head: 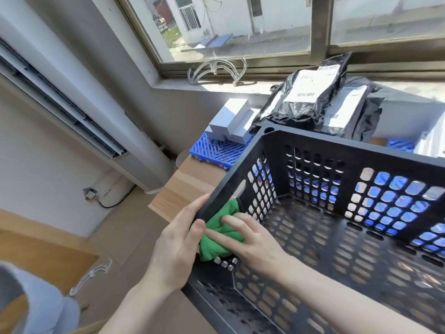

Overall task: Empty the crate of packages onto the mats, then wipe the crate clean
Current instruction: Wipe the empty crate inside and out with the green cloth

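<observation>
The left hand point(178, 242) clamps the left wall of the crate point(325, 145) from outside, fingers along the outer face and thumb over the rim, most likely to brace the crate against the push of wiping; the right hand point(252, 239) reaches inside and lies flat, fingers extended, on a bunched green cloth point(219, 227), pressing it against the inner face of that same wall, so the two hands work from opposite sides of the wall with the cloth between; the crate itself is empty and sits at the desk's point(187, 186) near left edge, its slotted floor and holed sides bare, which suggests the emptying is done and the cleaning is under way; whether it sits flat or is tipped cannot be told; beyond it, toward the desk's far left corner, a blue mat point(216, 150) carries stacked white boxes point(231, 121); to the right, behind the crate's far wall, black packages point(308, 100) with white labels are piled against the window sill; a second blue mat point(401, 144) shows near the desk's far right.
</observation>
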